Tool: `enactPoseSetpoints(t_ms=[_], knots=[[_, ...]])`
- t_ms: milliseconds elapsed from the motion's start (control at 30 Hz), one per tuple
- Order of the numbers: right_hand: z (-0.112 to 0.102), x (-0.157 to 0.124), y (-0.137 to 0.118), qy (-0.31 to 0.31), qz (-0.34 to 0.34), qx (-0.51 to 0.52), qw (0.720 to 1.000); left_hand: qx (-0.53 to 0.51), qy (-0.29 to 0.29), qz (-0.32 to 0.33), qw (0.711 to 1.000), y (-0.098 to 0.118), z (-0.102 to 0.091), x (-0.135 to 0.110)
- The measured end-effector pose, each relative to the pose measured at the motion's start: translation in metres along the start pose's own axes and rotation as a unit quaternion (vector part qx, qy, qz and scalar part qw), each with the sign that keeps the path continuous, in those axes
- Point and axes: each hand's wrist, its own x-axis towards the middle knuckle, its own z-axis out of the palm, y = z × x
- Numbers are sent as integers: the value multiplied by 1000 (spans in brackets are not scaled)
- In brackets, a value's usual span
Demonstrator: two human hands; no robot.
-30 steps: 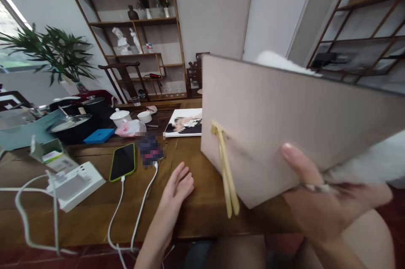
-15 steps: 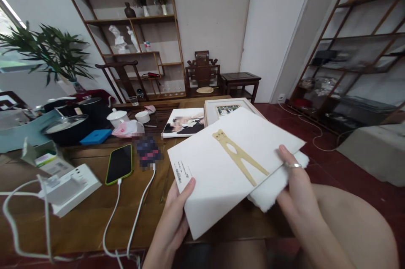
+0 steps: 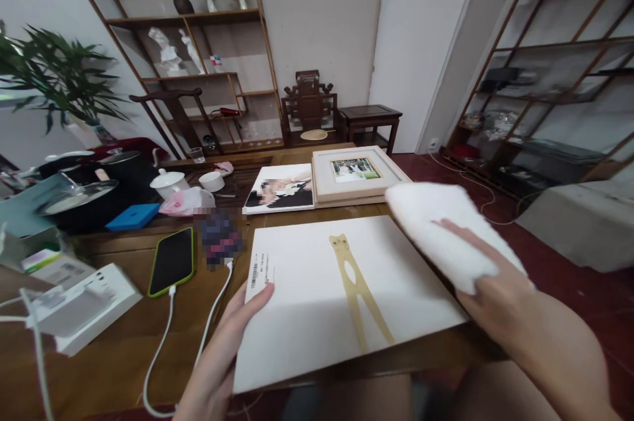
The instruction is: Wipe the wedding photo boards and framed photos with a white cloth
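Observation:
My left hand (image 3: 247, 318) grips the left edge of a white picture frame (image 3: 297, 289), its thumb on top beside a barcode label. The frame's back faces up and shows a gold fold-out stand (image 3: 352, 282) with a small animal-shaped head. My right hand (image 3: 490, 282) is closed on a white fluffy cloth (image 3: 436, 219), raised off the frame just beyond its right edge. Farther back on the table lie a flat photo panel (image 3: 292, 193) and a light wooden framed photo (image 3: 354, 173), side by side. The fingers under the frame are hidden.
Left on the wooden table (image 3: 113, 381) are a charging phone (image 3: 172, 261), white cables, a white power strip (image 3: 99, 308), a blue box (image 3: 133, 215), a teapot (image 3: 168, 183) and black pots (image 3: 82, 199). Shelves (image 3: 183, 18) and chairs stand behind.
My right hand has let go of the frame's right edge and lifted the cloth up and to the right. The frame has tipped flatter and lower, still in my left hand.

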Motion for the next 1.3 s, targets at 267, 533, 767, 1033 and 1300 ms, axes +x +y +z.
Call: enactPoseSetpoints(t_ms=[267, 533, 767, 1033, 1300], knots=[[15, -5, -22, -134, -214, -68, 965, -1, 19, -6, 1000, -2, 0, 4], [25, -4, -23, -151, -189, -55, 969, 234, 60, 138, 960, -10, -4, 13], [36, -2, -27, -144, -182, -24, 973, 404, 166, 230, 870, -18, -13, 22], [43, -3, -27, -158, -169, -7, 973, 429, 169, 294, 837, -19, -15, 22], [29, 8, -18, -121, -161, -35, 979, 468, 15, 377, 799, -32, -16, 36]])
